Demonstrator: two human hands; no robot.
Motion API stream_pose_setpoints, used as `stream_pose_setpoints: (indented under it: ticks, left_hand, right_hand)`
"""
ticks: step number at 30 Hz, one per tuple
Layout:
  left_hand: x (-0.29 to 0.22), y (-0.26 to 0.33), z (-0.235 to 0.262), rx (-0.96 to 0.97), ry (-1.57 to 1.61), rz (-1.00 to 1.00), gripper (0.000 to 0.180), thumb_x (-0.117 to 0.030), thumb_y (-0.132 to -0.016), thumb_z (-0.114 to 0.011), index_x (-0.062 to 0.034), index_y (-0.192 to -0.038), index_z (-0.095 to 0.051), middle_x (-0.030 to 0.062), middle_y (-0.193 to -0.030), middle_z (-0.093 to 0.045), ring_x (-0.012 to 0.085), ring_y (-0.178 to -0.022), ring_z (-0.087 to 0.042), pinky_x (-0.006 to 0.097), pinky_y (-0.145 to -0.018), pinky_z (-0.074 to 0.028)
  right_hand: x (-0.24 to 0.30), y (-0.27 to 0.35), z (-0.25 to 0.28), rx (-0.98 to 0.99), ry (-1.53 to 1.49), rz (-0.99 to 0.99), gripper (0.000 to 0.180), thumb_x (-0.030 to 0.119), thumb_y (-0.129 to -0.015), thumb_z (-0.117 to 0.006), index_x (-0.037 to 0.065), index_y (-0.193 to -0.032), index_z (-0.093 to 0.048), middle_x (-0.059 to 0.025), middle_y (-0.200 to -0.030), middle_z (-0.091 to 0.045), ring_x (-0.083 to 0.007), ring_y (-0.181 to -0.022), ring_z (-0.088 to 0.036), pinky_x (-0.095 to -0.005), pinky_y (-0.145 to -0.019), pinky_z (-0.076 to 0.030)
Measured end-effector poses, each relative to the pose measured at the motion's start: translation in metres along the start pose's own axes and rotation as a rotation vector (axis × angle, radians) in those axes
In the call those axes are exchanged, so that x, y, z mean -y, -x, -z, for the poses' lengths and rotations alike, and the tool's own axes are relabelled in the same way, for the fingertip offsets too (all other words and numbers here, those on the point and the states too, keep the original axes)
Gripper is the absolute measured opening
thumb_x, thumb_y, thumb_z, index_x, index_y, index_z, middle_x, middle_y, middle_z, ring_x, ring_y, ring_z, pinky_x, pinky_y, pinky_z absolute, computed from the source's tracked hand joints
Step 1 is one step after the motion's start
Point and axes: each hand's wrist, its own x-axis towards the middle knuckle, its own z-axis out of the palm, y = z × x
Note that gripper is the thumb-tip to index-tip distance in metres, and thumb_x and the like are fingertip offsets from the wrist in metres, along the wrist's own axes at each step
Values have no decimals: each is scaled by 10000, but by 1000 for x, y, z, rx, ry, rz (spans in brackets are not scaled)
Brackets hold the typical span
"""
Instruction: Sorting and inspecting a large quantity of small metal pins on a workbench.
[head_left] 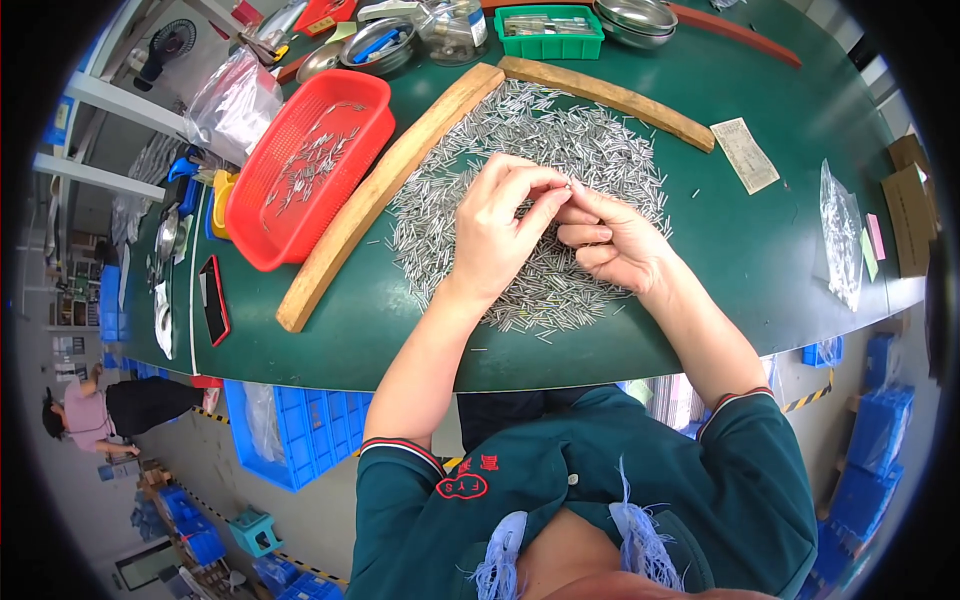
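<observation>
A wide heap of small silver metal pins [570, 140] lies on the green table [760, 220], fenced by two wooden bars. My left hand [497, 228] and my right hand [612, 240] meet above the heap, fingertips together at one thin pin [566, 186]. The left thumb and forefinger pinch that pin. The right hand's fingers are curled and touch it from the other side. Whether the right hand holds more pins in its palm is hidden.
A red plastic basket [262, 215] with a few pins sits left of the long wooden bar [385, 190]. A second wooden bar [610, 97], a green tray [550, 42], metal bowls [640, 18], a paper slip [745, 153], a plastic bag [842, 235] and a black phone [214, 298] lie around. A person crouches on the floor at far left.
</observation>
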Motion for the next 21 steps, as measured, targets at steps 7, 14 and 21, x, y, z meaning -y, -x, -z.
stream_pose_setpoints:
  ticks: [7, 14, 21]
  left_hand:
    - [1, 0, 0, 15, -43, -48, 142, -32, -738, -703, -37, -867, -644, 54, -833, -571, 137, -724, -584, 258, -640, -475]
    - [1, 1, -2, -9, -13, -16, 137, -70, -721, -705, -66, -839, -637, 44, -796, -563, 188, -701, -584, 298, -604, -476]
    - [-1, 0, -2, -5, -12, -31, 150, -60, -727, -704, -64, -856, -628, 45, -797, -558, 165, -669, -585, 276, -579, -477]
  right_hand:
    - [0, -1, 3, 21, -40, -36, 165, 236, -934, -515, 94, -852, -504, 72, -657, -375, 18, -505, -316, -112, -347, -197]
    - [-1, 0, 0, 4, -29, -47, 198, 265, -934, -512, 90, -843, -491, 74, -645, -360, 18, -500, -319, -113, -342, -201]
    - [-1, -1, 1, 11, -53, -68, 220, 287, -928, -521, 83, -852, -496, 73, -645, -370, 20, -497, -325, -112, -338, -203]
